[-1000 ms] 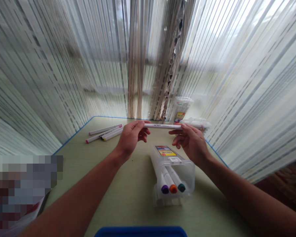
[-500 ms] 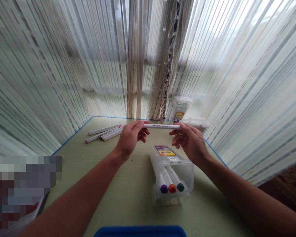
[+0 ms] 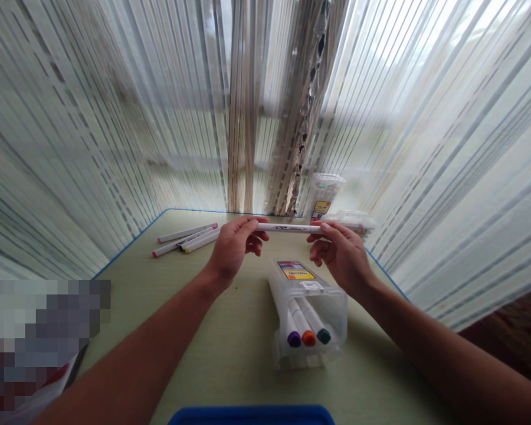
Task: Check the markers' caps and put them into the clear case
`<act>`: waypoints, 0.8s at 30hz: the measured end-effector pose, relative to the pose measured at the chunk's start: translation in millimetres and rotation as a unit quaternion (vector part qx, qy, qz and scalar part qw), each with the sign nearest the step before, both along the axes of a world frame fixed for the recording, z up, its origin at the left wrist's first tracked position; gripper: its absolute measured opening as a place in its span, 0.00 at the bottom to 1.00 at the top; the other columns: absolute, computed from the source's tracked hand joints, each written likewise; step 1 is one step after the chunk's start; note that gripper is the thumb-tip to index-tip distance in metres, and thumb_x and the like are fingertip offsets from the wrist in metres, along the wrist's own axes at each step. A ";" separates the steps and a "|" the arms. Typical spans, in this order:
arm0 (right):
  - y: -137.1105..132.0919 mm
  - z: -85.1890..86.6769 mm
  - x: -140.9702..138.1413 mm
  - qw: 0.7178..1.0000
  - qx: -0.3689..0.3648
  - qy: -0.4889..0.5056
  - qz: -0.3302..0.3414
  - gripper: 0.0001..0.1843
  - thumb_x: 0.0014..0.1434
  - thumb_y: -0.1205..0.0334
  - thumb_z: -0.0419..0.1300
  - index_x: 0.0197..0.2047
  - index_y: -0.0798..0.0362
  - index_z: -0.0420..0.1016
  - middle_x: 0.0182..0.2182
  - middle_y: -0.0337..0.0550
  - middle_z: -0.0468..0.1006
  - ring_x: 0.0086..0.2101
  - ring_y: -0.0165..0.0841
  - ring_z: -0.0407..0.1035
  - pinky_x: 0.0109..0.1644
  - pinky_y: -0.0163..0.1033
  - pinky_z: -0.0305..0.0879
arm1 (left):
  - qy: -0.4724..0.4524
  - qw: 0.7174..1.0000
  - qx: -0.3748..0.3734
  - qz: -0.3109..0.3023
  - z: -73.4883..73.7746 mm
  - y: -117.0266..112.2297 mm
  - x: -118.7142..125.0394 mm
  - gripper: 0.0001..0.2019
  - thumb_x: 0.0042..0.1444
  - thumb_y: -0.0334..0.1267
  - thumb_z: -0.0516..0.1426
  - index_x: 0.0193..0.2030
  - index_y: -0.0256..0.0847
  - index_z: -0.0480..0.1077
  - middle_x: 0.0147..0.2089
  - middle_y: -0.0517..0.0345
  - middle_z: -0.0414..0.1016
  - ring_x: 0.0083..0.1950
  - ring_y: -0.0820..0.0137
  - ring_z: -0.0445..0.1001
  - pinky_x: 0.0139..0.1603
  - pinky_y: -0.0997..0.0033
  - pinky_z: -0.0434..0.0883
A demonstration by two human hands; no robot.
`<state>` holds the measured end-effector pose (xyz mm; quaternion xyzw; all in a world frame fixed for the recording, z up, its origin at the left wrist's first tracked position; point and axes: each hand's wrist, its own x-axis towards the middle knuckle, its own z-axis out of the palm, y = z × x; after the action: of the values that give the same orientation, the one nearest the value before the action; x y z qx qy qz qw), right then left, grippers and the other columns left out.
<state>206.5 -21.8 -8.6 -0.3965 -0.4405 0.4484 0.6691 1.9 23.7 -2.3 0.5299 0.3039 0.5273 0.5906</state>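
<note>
A white marker [image 3: 289,228] is held level above the table between my two hands. My left hand [image 3: 235,247] pinches its left end, and my right hand [image 3: 340,251] pinches the right end; the fingers cover both tips. Below my right hand lies a clear plastic case [image 3: 310,295] with a yellow label, its open end facing me. Inside it are a purple-capped marker [image 3: 294,338], an orange-capped marker [image 3: 308,337] and a green-capped marker [image 3: 323,336]. Left of my left hand, several white markers [image 3: 181,239] with pink and yellow ends lie loosely together.
A second clear case [image 3: 326,198] stands upright at the back of the table [image 3: 230,336], with another clear case [image 3: 358,221] lying beside it. String curtains [image 3: 186,106] hang behind the table. A blue object [image 3: 252,415] shows at the bottom edge. Something pixelated fills the lower left.
The marker stays between both hands, in nearly the same place. My right-hand fingers have shifted slightly to the left along it. The case and loose markers have not moved.
</note>
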 end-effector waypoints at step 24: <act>-0.5 -0.8 -0.6 1.000 0.004 -0.005 0.001 0.13 0.52 0.56 0.69 0.37 0.55 0.76 0.25 0.39 0.79 0.16 0.28 0.71 0.15 0.31 0.60 | -0.003 1.000 0.004 0.001 0.2 0.2 -0.6 0.12 0.57 0.38 0.57 0.42 0.32 0.76 0.28 0.54 0.76 0.23 0.74 0.70 0.25 0.74 0.67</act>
<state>205.9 -22.3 -9.4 -0.3962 -0.4457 0.4453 0.6679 1.3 23.9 -2.1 0.5305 0.3009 0.5304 0.5889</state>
